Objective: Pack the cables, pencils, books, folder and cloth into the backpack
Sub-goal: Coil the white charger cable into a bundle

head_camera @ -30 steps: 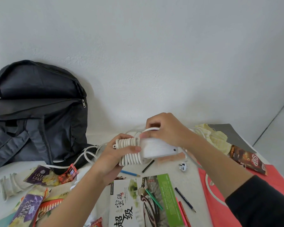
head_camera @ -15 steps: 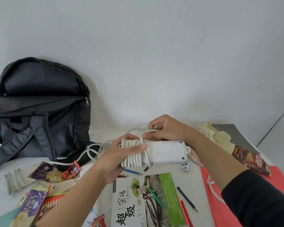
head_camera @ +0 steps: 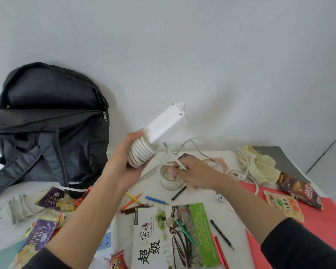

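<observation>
A person's left hand [head_camera: 124, 164] holds a white power strip [head_camera: 163, 121] tilted up toward the wall, fingers curled round the cable coils [head_camera: 140, 152] wound on its lower end. The right hand [head_camera: 192, 175] pinches the loose cable [head_camera: 177, 162] above a tape roll [head_camera: 170, 183] on the table [head_camera: 211, 200]. The black backpack [head_camera: 47, 117] leans against the wall at left.

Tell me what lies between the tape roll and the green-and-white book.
Loose pencils, seen in the head view: a blue pencil and a black pencil below the tape roll, brown pencils by the book.
</observation>
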### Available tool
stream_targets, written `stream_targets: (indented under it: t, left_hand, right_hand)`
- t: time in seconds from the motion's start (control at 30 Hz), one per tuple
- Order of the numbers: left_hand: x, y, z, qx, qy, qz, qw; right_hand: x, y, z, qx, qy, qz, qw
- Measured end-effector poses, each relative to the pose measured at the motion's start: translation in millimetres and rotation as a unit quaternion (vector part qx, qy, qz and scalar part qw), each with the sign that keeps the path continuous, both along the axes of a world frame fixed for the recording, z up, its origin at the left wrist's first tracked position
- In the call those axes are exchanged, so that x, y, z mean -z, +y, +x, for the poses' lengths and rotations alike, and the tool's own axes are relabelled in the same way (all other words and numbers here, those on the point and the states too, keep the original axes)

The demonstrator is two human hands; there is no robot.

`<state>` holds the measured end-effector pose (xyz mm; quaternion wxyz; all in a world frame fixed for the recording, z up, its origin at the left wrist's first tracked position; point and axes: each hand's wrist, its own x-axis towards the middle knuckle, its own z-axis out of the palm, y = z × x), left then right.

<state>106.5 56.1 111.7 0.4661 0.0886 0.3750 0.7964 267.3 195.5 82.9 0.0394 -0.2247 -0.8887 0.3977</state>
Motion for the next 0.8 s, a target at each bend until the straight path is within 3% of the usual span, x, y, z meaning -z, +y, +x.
stream_targets:
  t: [0.07, 0.13, 0.27, 0.33, 0.43, 0.6, 0.8]
  left_hand:
    - [1.3, 4.6, -11.6, -0.076, 0.064, -0.019, 0.995]
    - [10.3, 5.1, -21.5, -0.139, 0.152, -0.064, 0.976]
    - [30.7, 4.1, -18.4, -0.161, 0.199, -0.116, 0.960]
    - [32.9, 6.7, -9.7, -0.165, 0.286, -0.142, 0.933]
    - [32.1, 4.1, 3.6, -0.124, 0.416, -0.142, 0.890]
    - [24.5, -17.8, 9.3, -0.003, 0.448, -0.099, 0.888]
    - [9.0, -19.8, 17.5, 0.076, 0.440, -0.078, 0.891]
  right_hand:
    - [3.2, -10.0, 0.2, -0.039, 0.002, 0.192, 0.981]
    - [-10.2, -16.7, 3.7, -0.036, 0.020, 0.283, 0.958]
    - [-39.1, -18.1, 3.1, -0.102, 0.059, 0.348, 0.930]
    - [-39.7, -18.6, -2.4, -0.143, 0.093, 0.362, 0.916]
    - [-39.2, -11.9, -9.2, -0.144, 0.142, 0.345, 0.917]
    - [-61.1, 6.7, -5.6, -0.029, 0.256, 0.267, 0.929]
    - [-73.9, 13.0, -7.9, -0.051, 0.157, 0.095, 0.982]
